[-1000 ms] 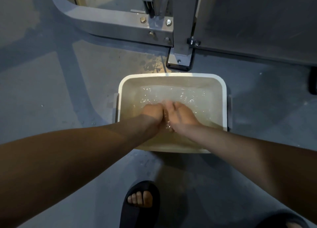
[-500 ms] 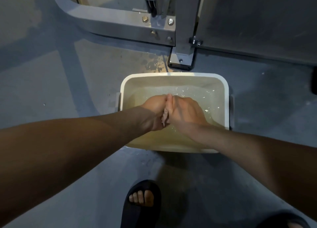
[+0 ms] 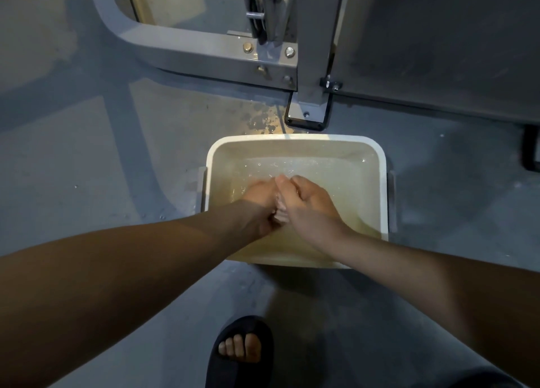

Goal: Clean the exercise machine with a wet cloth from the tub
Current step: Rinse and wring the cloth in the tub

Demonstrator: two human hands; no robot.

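Left hand (image 3: pixel 258 200) and right hand (image 3: pixel 309 206) gripped a pale wet cloth (image 3: pixel 281 212) in the white rectangular plastic tub (image 3: pixel 295 138); the grey steel machine frame (image 3: pixel 204 51) stood just beyond.

Only a small pale bunch of the cloth (image 3: pixel 281 216) shows between the left hand (image 3: pixel 257 202) and the right hand (image 3: pixel 311 208); the rest is hidden inside their curled fingers. The forearms cover parts of the tub's (image 3: pixel 295 138) near rim. The top edge cuts off the exercise machine (image 3: pixel 204 51), the bottom edge the black sandal (image 3: pixel 228 373). A dark object (image 3: pixel 530 151) at the right edge cannot be identified.
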